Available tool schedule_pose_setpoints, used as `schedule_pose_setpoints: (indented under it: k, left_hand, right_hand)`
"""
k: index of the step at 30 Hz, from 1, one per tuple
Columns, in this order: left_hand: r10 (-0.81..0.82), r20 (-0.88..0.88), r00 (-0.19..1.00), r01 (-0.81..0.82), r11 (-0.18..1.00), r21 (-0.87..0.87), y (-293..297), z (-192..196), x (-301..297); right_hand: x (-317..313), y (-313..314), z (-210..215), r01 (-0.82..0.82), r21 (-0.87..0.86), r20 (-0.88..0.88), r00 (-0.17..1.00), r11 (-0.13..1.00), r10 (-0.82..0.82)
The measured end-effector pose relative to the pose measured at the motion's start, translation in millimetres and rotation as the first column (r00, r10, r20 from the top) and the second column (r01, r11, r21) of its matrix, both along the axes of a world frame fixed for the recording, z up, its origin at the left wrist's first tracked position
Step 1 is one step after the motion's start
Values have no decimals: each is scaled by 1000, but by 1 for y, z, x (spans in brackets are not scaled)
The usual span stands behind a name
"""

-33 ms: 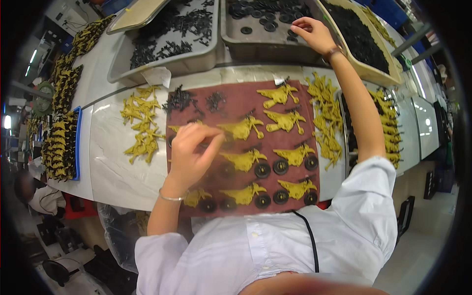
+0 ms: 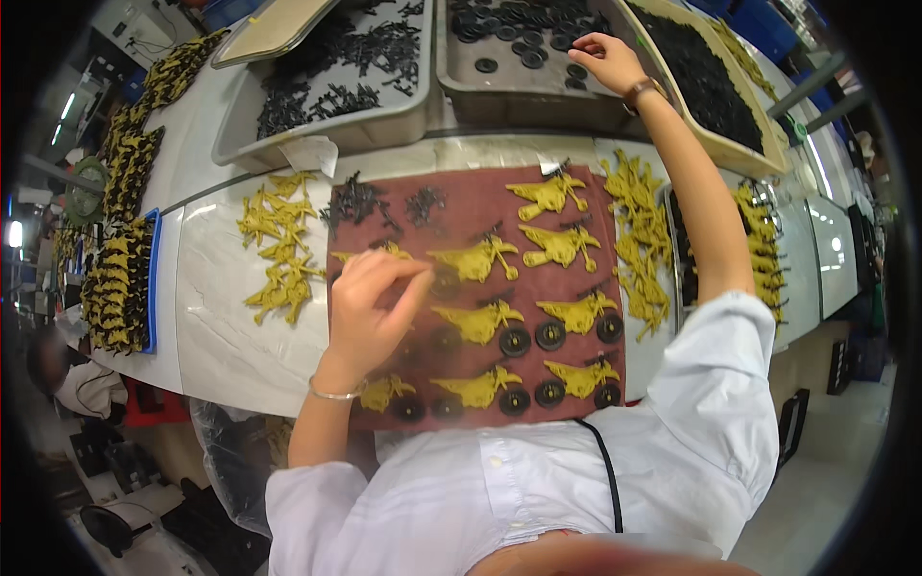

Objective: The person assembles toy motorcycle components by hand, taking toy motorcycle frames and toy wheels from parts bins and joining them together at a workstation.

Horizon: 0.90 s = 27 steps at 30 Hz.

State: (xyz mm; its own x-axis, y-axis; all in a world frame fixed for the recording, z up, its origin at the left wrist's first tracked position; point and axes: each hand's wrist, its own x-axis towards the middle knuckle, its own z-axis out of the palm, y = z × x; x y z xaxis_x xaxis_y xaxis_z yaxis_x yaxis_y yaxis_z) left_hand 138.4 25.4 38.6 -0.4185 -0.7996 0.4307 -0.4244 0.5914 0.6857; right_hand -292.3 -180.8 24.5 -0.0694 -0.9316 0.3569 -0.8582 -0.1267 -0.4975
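My right hand (image 2: 611, 63) reaches into a grey bin (image 2: 519, 101) of loose black wheels (image 2: 531, 60). Its fingers are pinched beside some wheels; whatever they hold is hidden. Over a brown-red mat (image 2: 461, 206), my left hand (image 2: 373, 312) hovers with thumb and forefinger drawn together, beside a yellow toy motorbike body (image 2: 475, 261). A dark wheel lies by the fingertips, and I cannot make out anything in the pinch. Several yellow bodies rest in rows on the mat. The nearer rows have black wheels (image 2: 514, 342) at their ends; two bodies (image 2: 549, 195) at the far right have none.
Small black parts (image 2: 360, 200) lie at the mat's far left. Piles of yellow parts (image 2: 280, 245) (image 2: 639, 240) flank the mat. Another grey bin (image 2: 327, 139) and a cream bin (image 2: 768, 154) hold black parts. A blue tray (image 2: 152, 288) of yellow-black pieces stands left.
The mat and bins sit slightly lower in view. Both hands stay in nearly the same places, the right over the wheel bin and the left above the mat.
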Motion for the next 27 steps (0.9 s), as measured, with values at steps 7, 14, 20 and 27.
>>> schedule_pose_setpoints:
  k: [7, 14, 20, 27]
  left_hand:
    - [137, 46, 990, -140, 987, 80, -10, -6, 34]
    - [239, 88, 967, -252, 952, 172, -9, -10, 51]
    - [211, 58, 976, -218, 959, 181, -8, -15, 47]
    - [167, 13, 986, -167, 974, 153, -1, -16, 41]
  right_hand:
    - [-70, -161, -41, 424, 318, -494, 838, 848, -233]
    - [-76, -196, -65, 180, 481, -282, 959, 858, -43]
    - [-44, -163, -50, -47, 559, -276, 931, 828, 240]
    - [-45, -89, -44, -302, 635, -245, 794, 712, 556]
